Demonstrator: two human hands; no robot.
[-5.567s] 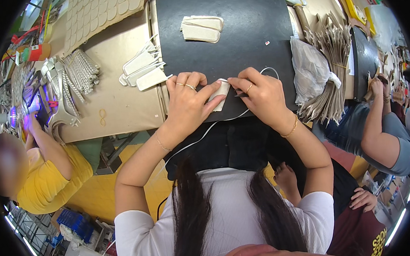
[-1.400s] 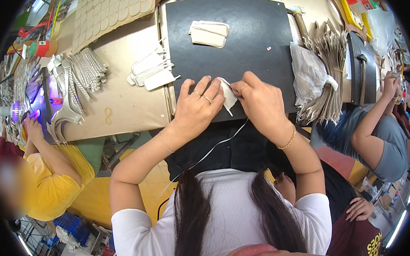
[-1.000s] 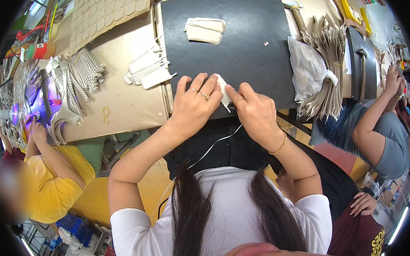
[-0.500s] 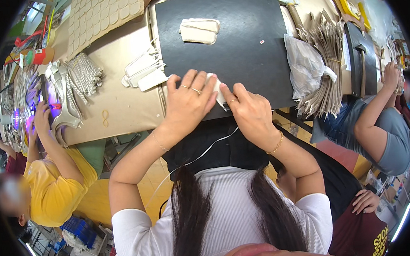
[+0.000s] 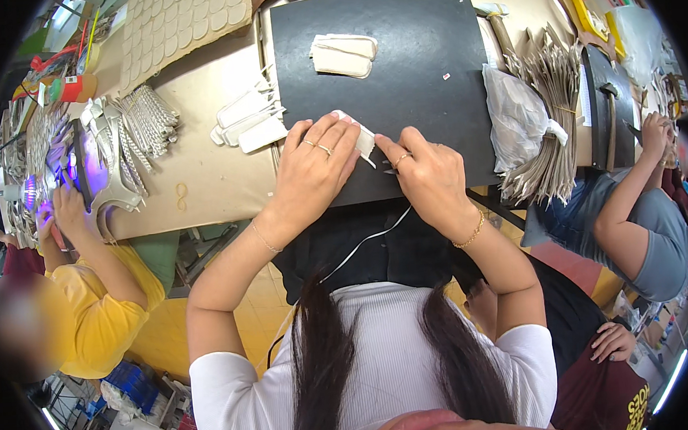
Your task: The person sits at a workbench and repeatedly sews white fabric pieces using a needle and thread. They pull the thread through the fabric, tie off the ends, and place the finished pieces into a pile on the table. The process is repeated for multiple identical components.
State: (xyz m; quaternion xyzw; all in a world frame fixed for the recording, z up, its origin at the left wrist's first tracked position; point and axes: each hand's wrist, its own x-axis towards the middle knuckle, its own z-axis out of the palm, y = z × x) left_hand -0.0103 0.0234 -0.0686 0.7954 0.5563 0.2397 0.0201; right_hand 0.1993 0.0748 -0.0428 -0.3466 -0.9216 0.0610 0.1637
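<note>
A flat cream-white piece (image 5: pixel 363 140) with a rounded end lies at the near part of the black mat (image 5: pixel 428 44). My left hand (image 5: pixel 321 161) presses it down, fingers close together over its left side. My right hand (image 5: pixel 430 174) is closed at the piece's right edge, index fingertip beside it. A small grey pointed tip shows below those fingers, too little to name. A white cord (image 5: pixel 369 237) hangs below the mat's near edge. Left of my left hand lie several similar cream pieces with thin straps (image 5: pixel 252 122). A small stack of cream pieces (image 5: pixel 344 55) rests farther up the mat.
A sheet of rounded beige cutouts (image 5: pixel 183 28) is at the far left, with braided strips (image 5: pixel 148 120) nearer. On the right stand a plastic bag (image 5: pixel 513 114), a bundle of grey-beige strips (image 5: pixel 555 123) and a hammer (image 5: pixel 610 124). Co-workers sit at both sides.
My right hand has moved slightly right and its fingers have curled more. More of the cream piece shows between my hands. The whole view has shifted a little.
</note>
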